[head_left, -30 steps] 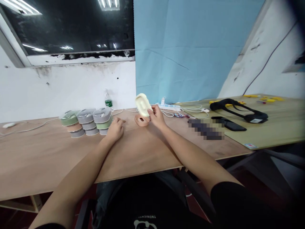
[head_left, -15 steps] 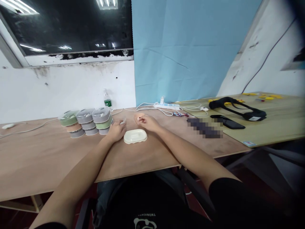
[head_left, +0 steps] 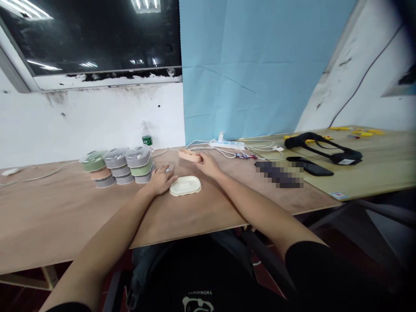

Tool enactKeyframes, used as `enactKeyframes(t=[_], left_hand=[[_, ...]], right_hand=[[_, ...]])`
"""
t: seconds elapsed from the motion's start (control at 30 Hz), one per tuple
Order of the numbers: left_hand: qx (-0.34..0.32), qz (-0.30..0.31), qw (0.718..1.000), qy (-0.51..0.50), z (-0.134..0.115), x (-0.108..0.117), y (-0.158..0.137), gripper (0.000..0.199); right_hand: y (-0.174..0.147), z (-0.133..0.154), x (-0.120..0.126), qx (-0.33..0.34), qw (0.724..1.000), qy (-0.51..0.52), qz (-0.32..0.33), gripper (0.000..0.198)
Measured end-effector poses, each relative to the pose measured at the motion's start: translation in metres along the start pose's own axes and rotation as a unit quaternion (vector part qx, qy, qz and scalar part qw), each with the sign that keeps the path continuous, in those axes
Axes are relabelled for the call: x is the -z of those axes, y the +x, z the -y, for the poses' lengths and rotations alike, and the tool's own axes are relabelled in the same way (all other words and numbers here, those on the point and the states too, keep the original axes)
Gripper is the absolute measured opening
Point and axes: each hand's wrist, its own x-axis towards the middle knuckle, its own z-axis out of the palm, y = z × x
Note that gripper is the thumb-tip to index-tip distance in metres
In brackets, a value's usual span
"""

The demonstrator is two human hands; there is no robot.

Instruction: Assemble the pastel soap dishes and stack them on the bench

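Observation:
My right hand (head_left: 208, 164) grips the near end of a shallow peach-coloured box (head_left: 188, 155), held tilted just over the table. A cream oval lid-like tray (head_left: 185, 186) lies in front of me, between my hands. My left hand (head_left: 161, 179) rests on the table left of it, fingers spread and thumb by the tray's left edge. Under or beside its fingertips is a small clear piece (head_left: 170, 168), too small to make out. Just left of that hand stand stacked lunch boxes (head_left: 139, 157) in grey, green and peach, with clear wrap on them.
A bottle with a green label (head_left: 147, 138) stands by the wall. At the back lie a white power strip (head_left: 229, 144) with cables and a small bundle of coloured wires (head_left: 246, 156). To the right are a blurred-out dark item (head_left: 278, 174), a black phone (head_left: 310, 166) and a black strap-like frame (head_left: 325, 148).
My right hand has raised and turned the peach-coloured box, which now shows its side. My left hand has spread its fingers and its thumb has come to the cream tray's edge.

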Motion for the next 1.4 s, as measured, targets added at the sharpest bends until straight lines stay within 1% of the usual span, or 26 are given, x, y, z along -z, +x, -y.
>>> enactKeyframes(t=[0.07, 0.13, 0.2, 0.27, 0.33, 0.43, 0.53, 0.6, 0.63, 0.7, 0.8, 0.97, 1.07, 1.13, 1.2, 1.3, 1.4], left_hand=[[0.005, -0.002, 1.0, -0.016, 0.0, 0.001, -0.001, 0.062], [0.005, -0.004, 0.999, -0.034, 0.0, 0.0, -0.001, 0.062], [0.004, -0.001, 0.999, -0.047, 0.002, -0.001, 0.0, 0.061], [0.002, -0.002, 0.998, -0.056, 0.005, -0.003, 0.001, 0.06], [-0.007, -0.015, 0.998, -0.065, 0.008, -0.003, 0.002, 0.058], [-0.039, -0.073, 0.993, -0.087, 0.009, 0.002, 0.002, 0.051], [-0.062, -0.141, 0.981, -0.122, 0.004, 0.01, 0.0, 0.045], [-0.055, -0.163, 0.974, -0.15, 0.0, 0.016, -0.002, 0.043], [-0.049, -0.164, 0.972, -0.158, -0.002, 0.018, -0.003, 0.041], [-0.033, -0.154, 0.975, -0.156, -0.005, 0.021, -0.005, 0.039], [-0.008, -0.13, 0.984, -0.121, -0.006, 0.024, -0.005, 0.034], [0.061, -0.126, 0.986, -0.086, 0.001, 0.026, -0.004, 0.035], [0.079, -0.111, 0.987, -0.085, 0.004, 0.027, -0.004, 0.037], [0.062, -0.104, 0.988, -0.096, 0.005, 0.028, -0.004, 0.038], [0.03, -0.085, 0.99, -0.107, 0.003, 0.029, -0.005, 0.04], [-0.017, -0.023, 0.993, -0.116, 0.0, 0.029, -0.005, 0.045], [-0.043, 0.031, 0.991, -0.123, -0.001, 0.023, -0.003, 0.046]], right_hand=[[0.0, 0.008, 0.004, -0.003, 0.998, 0.047, -0.033, 0.033], [-0.001, 0.015, 0.008, -0.015, 0.995, 0.093, -0.045, 0.039], [-0.003, 0.021, 0.01, -0.032, 0.989, 0.14, -0.033, 0.047], [-0.005, 0.024, 0.01, -0.062, 0.981, 0.182, -0.006, 0.053], [-0.005, 0.023, 0.009, -0.093, 0.974, 0.204, 0.026, 0.053], [-0.004, 0.02, 0.006, -0.122, 0.974, 0.184, 0.059, 0.044], [-0.002, 0.02, 0.005, -0.133, 0.977, 0.141, 0.087, 0.038], [-0.002, 0.022, 0.006, -0.136, 0.977, 0.114, 0.117, 0.039], [-0.002, 0.024, 0.006, -0.138, 0.977, 0.101, 0.131, 0.04], [-0.003, 0.026, 0.007, -0.139, 0.974, 0.08, 0.158, 0.041], [-0.003, 0.027, 0.01, -0.126, 0.972, 0.059, 0.191, 0.042], [-0.002, 0.021, 0.011, -0.087, 0.965, 0.006, 0.246, 0.043], [-0.002, 0.017, 0.009, -0.067, 0.958, -0.046, 0.275, 0.042], [-0.004, 0.018, 0.007, -0.058, 0.951, -0.083, 0.294, 0.043], [-0.005, 0.021, 0.007, -0.057, 0.942, -0.118, 0.309, 0.044], [-0.007, 0.025, 0.006, -0.059, 0.933, -0.152, 0.321, 0.045], [-0.008, 0.027, 0.004, -0.053, 0.932, -0.162, 0.319, 0.043]])
